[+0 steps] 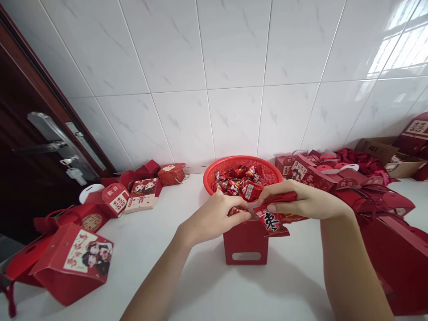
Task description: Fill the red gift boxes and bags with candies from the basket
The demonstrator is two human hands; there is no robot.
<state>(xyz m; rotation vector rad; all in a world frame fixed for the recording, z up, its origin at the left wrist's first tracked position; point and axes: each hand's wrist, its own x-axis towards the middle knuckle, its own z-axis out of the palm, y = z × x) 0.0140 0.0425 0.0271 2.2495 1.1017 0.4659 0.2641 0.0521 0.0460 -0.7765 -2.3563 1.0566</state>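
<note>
The right hand [301,200] is gripping several red packets [272,223] between its thumb and curled fingers, nearly closed on them; the front one is showing a large black character and is hanging over the right side of an open red box [245,240]. The left hand [217,214] is bending its thumb and fingers toward each other at the box's opposite side, with a small gap between them; a shiny red wrapper [239,212] is showing there, though I cannot quite tell whether the hand is holding it or the box rim.

The box is standing upright around the middle of the white counter [207,285], its oval slot facing the person. Just behind it, near the counter's back edge, a red plastic basket [207,178] is holding a heap of wrapped sweets [234,183]. Decorated red boxes [143,194] are lining the counter's left side, and one with a printed couple [63,267] is sitting nearest the front left corner. More red boxes [312,174] are crowding the right side, while a brown carton [377,151] is resting toward the back right corner. The tiled wall [234,116] is rising behind the back edge.
</note>
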